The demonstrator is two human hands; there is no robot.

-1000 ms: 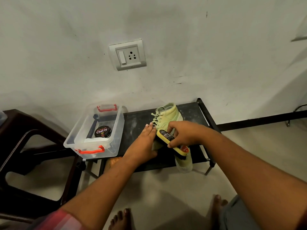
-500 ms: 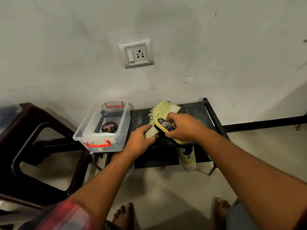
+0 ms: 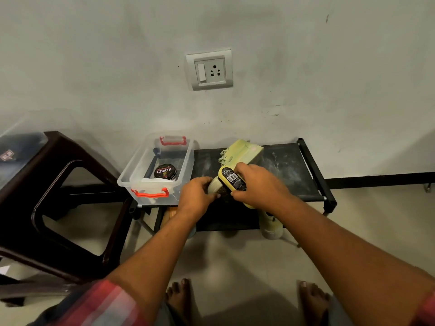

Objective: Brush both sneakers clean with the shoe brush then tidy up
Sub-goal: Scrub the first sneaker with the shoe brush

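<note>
A pale green high-top sneaker (image 3: 242,150) lies tipped on its side on the black rack (image 3: 288,165), toe towards me. My left hand (image 3: 196,196) grips its toe end. My right hand (image 3: 257,187) holds the yellow shoe brush (image 3: 229,178) with a barcode label on its back, bristles pressed against the sneaker's toe. A second pale sneaker (image 3: 270,225) shows below the rack's front edge, mostly hidden by my right forearm.
A clear plastic box (image 3: 141,175) with red handles sits at the rack's left end, holding a black Cherry polish tin (image 3: 165,171). A dark brown plastic stool (image 3: 47,196) stands to the left. A wall socket (image 3: 209,70) is above. My bare feet are on the floor.
The sneaker has been tipped from upright onto its side. My left hand shifted from its side to its toe, and the brush moved along towards the toe. The camera view swung left.
</note>
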